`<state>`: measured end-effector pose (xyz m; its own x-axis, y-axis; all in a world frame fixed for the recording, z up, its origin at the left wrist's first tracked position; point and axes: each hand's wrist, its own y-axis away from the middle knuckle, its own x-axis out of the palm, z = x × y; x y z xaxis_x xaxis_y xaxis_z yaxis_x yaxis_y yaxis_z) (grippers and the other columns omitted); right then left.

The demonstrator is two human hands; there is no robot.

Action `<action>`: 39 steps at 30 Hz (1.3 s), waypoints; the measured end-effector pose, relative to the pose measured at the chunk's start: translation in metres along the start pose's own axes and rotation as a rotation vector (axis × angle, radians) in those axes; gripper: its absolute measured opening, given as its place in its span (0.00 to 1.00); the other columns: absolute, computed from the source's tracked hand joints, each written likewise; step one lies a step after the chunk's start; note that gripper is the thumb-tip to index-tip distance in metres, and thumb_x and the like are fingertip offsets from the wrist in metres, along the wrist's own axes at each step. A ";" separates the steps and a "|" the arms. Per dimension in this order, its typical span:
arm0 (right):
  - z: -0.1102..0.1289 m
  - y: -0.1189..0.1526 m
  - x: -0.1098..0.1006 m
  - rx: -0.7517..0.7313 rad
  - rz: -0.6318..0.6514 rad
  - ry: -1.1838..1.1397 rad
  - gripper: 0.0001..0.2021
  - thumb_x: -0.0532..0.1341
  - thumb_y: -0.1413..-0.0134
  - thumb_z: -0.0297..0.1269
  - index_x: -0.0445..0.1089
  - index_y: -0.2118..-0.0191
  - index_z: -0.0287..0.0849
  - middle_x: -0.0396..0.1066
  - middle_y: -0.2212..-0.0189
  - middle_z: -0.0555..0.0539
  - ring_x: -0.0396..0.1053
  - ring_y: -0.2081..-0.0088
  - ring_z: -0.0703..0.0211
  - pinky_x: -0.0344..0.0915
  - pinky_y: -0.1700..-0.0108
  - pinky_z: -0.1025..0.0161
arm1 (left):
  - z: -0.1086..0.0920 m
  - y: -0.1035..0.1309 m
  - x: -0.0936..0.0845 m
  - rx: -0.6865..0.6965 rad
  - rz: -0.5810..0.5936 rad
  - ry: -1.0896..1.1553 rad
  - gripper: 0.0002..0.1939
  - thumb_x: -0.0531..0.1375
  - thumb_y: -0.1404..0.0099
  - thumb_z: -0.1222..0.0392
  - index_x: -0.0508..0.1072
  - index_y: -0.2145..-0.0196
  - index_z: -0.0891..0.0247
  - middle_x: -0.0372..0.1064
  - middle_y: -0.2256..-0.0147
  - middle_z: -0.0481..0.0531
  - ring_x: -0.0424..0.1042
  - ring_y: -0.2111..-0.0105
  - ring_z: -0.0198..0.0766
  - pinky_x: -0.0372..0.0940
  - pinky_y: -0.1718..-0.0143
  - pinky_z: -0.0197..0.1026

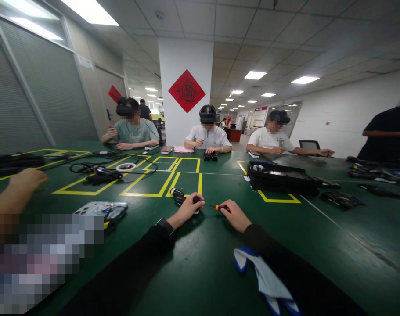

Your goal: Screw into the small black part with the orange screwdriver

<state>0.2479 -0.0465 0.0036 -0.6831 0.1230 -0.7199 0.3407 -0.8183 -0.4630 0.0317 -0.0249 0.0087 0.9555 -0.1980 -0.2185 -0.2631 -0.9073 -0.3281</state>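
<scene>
screwdriver (218, 207) in right hand (234, 215), trays (283, 179) well apart, glove (268, 277) beside sleeve (279, 254)

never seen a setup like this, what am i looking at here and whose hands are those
There is no robot here. This single picture comes from a camera worn on a person's head, looking forward and down. The two bare hands in front are that person's own. The left hand holds a dark object, mostly hidden by the fingers; the right hand holds an orange-handled screwdriver, its shaft pointing toward the left hand. On the green table lie a blue-and-white glove, black cables and black plastic trays.
</scene>
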 end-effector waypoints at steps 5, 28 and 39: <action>0.001 0.000 -0.002 -0.016 0.004 0.018 0.05 0.52 0.50 0.30 0.65 0.68 0.40 0.63 0.68 0.47 0.59 0.63 0.60 0.57 0.59 0.61 | -0.001 0.000 0.001 -0.003 0.001 0.005 0.10 0.57 0.47 0.56 0.65 0.68 0.65 0.63 0.78 0.45 0.63 0.77 0.30 0.58 0.73 0.34; 0.002 0.002 0.000 0.025 -0.018 -0.003 0.07 0.56 0.54 0.31 0.61 0.65 0.41 0.63 0.68 0.49 0.60 0.66 0.61 0.57 0.62 0.63 | 0.000 0.000 0.002 0.000 0.008 0.011 0.10 0.57 0.48 0.56 0.65 0.69 0.65 0.63 0.78 0.45 0.63 0.77 0.30 0.58 0.74 0.34; -0.002 0.001 -0.001 0.048 0.016 0.010 0.06 0.55 0.54 0.30 0.64 0.67 0.41 0.64 0.68 0.49 0.60 0.65 0.61 0.57 0.61 0.62 | -0.001 0.000 0.001 -0.017 -0.002 0.025 0.10 0.57 0.48 0.57 0.65 0.69 0.65 0.63 0.78 0.45 0.63 0.77 0.30 0.58 0.74 0.33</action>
<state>0.2500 -0.0458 0.0025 -0.6711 0.1155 -0.7323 0.3198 -0.8461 -0.4264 0.0325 -0.0256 0.0094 0.9592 -0.2049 -0.1949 -0.2589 -0.9137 -0.3132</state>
